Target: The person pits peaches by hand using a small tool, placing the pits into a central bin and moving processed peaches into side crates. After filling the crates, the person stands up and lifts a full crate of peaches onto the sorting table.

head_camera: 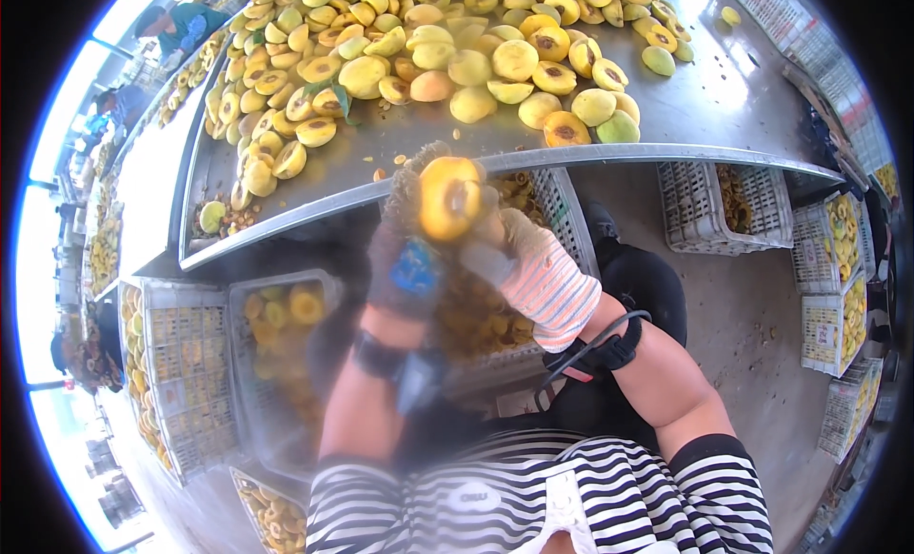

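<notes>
My left hand (pixel 407 247), in a dark, soiled glove with a blue patch, holds a halved yellow peach (pixel 450 197) just off the table's near edge. The cut face is turned up to me, with a brown hollow in the middle. Against the peach's right side is my right hand (pixel 528 261), in a striped knit glove, fingers curled. Blur hides whether it grips a tool. Beyond the hands, a heap of halved and whole peaches (pixel 428 54) covers much of the metal table (pixel 714 118). Under my hands stands a plastic crate (pixel 564 204) holding brownish-yellow pieces.
On my left are a clear plastic tub (pixel 325 279) of peach halves and a tall white crate (pixel 187 368). Several crates stand right, one (pixel 700 211) under the table. A raised metal lip (pixel 628 152) edges the table. A person (pixel 182 29) works at the far left.
</notes>
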Motion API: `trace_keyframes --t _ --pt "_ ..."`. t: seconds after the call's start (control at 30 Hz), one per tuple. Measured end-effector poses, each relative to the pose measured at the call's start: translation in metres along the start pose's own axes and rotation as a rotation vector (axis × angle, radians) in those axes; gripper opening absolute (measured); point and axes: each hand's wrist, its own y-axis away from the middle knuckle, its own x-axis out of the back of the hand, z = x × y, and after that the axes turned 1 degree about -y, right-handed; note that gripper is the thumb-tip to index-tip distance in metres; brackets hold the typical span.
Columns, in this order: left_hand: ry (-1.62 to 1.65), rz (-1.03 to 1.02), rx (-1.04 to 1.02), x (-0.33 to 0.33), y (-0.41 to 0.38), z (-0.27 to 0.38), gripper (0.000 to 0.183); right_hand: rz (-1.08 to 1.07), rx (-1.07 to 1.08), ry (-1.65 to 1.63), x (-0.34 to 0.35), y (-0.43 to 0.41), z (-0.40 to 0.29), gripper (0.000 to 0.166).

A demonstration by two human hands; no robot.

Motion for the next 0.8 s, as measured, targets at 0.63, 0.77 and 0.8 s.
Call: trace_keyframes --t 0.63,0.77,0.8 --pt "0.111 0.030 0.162 -0.003 -0.015 0.002 0.047 -0.124 0.139 0.236 -0.031 0.001 0.029 0.035" --pt "0.093 0.034 0.165 -0.012 -0.019 0.019 0.046 -0.217 -0.061 -0.394 -0.013 -0.008 -0.001 0.029" --pt "0.133 -0.047 0.110 -0.004 -0.025 0.013 0.044 -0.280 -0.259 -0.716 -0.008 -0.009 -0.008 0.027"
